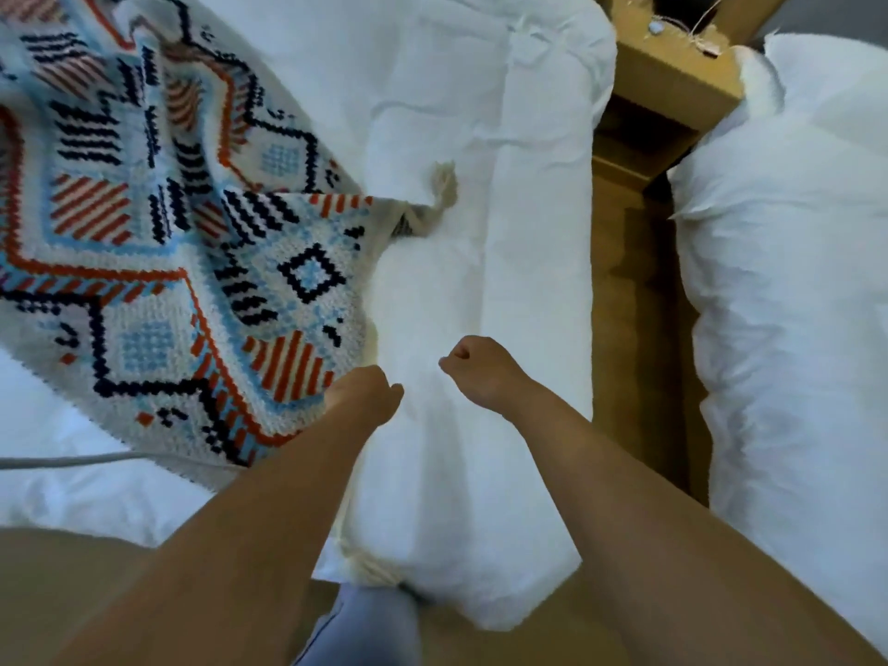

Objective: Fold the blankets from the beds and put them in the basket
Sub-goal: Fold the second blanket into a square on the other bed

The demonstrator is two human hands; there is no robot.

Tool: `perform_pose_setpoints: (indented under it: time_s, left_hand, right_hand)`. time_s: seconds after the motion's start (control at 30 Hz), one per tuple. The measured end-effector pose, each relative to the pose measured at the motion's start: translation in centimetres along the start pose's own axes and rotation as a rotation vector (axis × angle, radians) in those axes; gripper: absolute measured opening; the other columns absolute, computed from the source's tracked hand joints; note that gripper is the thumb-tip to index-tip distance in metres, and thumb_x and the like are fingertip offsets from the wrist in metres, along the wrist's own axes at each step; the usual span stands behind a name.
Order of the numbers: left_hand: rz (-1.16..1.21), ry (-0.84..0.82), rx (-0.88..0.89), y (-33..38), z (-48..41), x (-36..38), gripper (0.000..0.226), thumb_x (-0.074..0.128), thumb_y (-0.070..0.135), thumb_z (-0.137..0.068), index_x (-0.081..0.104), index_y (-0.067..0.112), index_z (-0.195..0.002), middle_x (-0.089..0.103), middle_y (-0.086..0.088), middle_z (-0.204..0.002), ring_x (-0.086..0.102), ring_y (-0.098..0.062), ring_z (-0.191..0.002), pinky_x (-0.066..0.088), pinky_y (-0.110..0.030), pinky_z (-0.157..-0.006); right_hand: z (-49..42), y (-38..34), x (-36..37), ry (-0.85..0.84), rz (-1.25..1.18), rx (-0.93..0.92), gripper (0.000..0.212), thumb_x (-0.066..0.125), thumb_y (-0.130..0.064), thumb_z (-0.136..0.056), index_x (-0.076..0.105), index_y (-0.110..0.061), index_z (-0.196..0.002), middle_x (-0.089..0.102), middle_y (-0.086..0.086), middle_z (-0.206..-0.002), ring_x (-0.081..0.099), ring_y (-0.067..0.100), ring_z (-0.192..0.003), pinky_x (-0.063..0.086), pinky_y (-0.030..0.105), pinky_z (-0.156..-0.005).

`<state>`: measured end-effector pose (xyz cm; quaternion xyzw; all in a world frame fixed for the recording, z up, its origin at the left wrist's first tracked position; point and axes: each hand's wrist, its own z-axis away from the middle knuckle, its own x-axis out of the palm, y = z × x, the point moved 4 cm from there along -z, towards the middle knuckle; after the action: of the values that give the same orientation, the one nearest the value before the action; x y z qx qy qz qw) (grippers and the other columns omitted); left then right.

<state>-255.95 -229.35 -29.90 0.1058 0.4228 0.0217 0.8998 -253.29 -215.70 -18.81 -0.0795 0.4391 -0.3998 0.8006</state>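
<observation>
A knitted blanket (158,242) with orange, navy and light-blue patterns lies spread and rumpled over the left half of a white bed (480,137). One tasselled corner (444,185) points toward the bed's middle. My left hand (367,394) grips the blanket's near right edge, fingers closed on the fabric. My right hand (473,367) hovers as a closed fist over the white duvet, just right of the left hand, with nothing visible in it. No basket is in view.
A second white bed (793,281) stands to the right across a narrow wooden-floored gap (639,329). A wooden nightstand (672,74) with small items sits at the top of the gap. A grey cable (72,460) lies across the near left bedding.
</observation>
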Motion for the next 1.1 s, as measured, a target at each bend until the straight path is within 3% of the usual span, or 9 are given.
perform_pose_setpoints:
  time_s: [0.17, 0.27, 0.47, 0.6, 0.77, 0.93, 1.1]
  left_hand:
    - [0.076, 0.022, -0.137, 1.4, -0.3, -0.3, 0.043, 0.038, 0.042, -0.093, 0.055, 0.008, -0.115, 0.061, -0.01, -0.112, 0.059, -0.026, -0.099, 0.041, -0.029, -0.069]
    - [0.204, 0.037, -0.251, 0.9, -0.1, 0.4, 0.041, 0.042, 0.038, -0.093, 0.054, 0.005, -0.112, 0.06, -0.011, -0.107, 0.058, -0.026, -0.092, 0.043, -0.03, -0.067]
    - [0.264, 0.202, -0.45, 3.3, 0.9, 1.7, 0.037, 0.044, 0.039, -0.092, 0.056, 0.006, -0.104, 0.057, -0.009, -0.094, 0.051, -0.025, -0.078, 0.04, -0.03, -0.063]
    - [0.361, 0.276, -0.572, 6.8, 2.4, 2.7, 0.041, 0.045, 0.038, -0.091, 0.05, 0.007, -0.117, 0.055, -0.012, -0.111, 0.054, -0.031, -0.1, 0.04, -0.034, -0.071]
    - [0.483, 0.345, -0.709, 7.7, 5.2, 4.2, 0.039, 0.049, 0.033, -0.09, 0.049, 0.008, -0.121, 0.052, -0.012, -0.119, 0.05, -0.031, -0.107, 0.042, -0.036, -0.075]
    - [0.537, 0.399, -0.754, 7.9, 4.4, 5.6, 0.034, 0.05, 0.021, -0.089, 0.048, 0.008, -0.121, 0.052, -0.012, -0.119, 0.049, -0.031, -0.106, 0.04, -0.037, -0.076]
    - [0.492, 0.425, -0.814, 8.5, 0.4, 5.7, 0.04, 0.053, 0.023, -0.089, 0.043, 0.009, -0.126, 0.049, -0.012, -0.122, 0.047, -0.031, -0.109, 0.04, -0.039, -0.08]
  right_hand:
    - [-3.8, 0.9, -3.7, -0.064, 0.058, -0.072, 0.02, 0.048, -0.018, -0.089, 0.041, -0.012, -0.071, 0.047, 0.003, -0.073, 0.044, 0.021, -0.072, 0.033, 0.028, -0.059]
    - [-5.6, 0.9, -4.1, -0.162, 0.05, -0.122, 0.018, 0.051, -0.019, -0.089, 0.044, -0.012, -0.074, 0.052, 0.008, -0.084, 0.049, 0.021, -0.078, 0.036, 0.028, -0.066]
    - [-9.0, 2.3, -5.3, -0.323, 0.121, -0.285, 0.012, 0.052, -0.018, -0.089, 0.048, -0.009, -0.083, 0.049, 0.012, -0.087, 0.046, 0.022, -0.079, 0.036, 0.032, -0.07]
    - [-9.3, 3.7, -6.6, -0.437, 0.148, -0.354, 0.012, 0.053, -0.019, -0.089, 0.049, -0.008, -0.086, 0.051, 0.011, -0.09, 0.047, 0.023, -0.081, 0.038, 0.033, -0.071]
    - [-10.1, 3.4, -6.8, -0.487, 0.213, -0.438, 0.01, 0.052, -0.018, -0.09, 0.051, -0.009, -0.088, 0.052, 0.011, -0.091, 0.048, 0.021, -0.082, 0.04, 0.033, -0.073]
    - [-14.1, 2.8, -6.1, -0.404, 0.317, -0.532, 0.008, 0.054, -0.016, -0.087, 0.051, -0.009, -0.084, 0.052, 0.002, -0.079, 0.049, 0.021, -0.08, 0.039, 0.029, -0.067]
    - [-21.0, 1.9, -6.4, -0.219, 0.535, -0.619, 0.036, 0.053, -0.021, -0.087, 0.048, -0.006, -0.119, 0.045, 0.012, -0.126, 0.05, 0.029, -0.109, 0.041, 0.034, -0.083]
